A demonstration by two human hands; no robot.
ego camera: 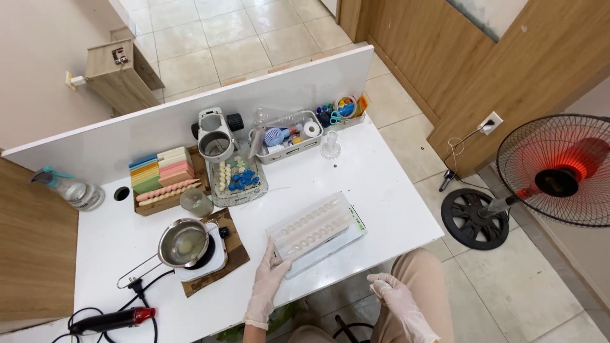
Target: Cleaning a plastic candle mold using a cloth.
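My left hand (268,284), in a white glove, grips the near left corner of a clear plastic mould (311,228) with two rows of rounded cavities. The mould lies on a white board with a green edge (354,236) at the front of the white table (381,184). My right hand (395,298), also gloved, hangs below the table edge over my lap, fingers loosely curled and holding nothing.
A small steel pot (184,242) sits on a white hotplate (213,257) left of the mould. Behind stand a tray of white and blue beads (238,178), coloured wax blocks (162,170), a basket of tools (289,136) and a spray bottle (73,190). A standing fan (553,171) runs at right.
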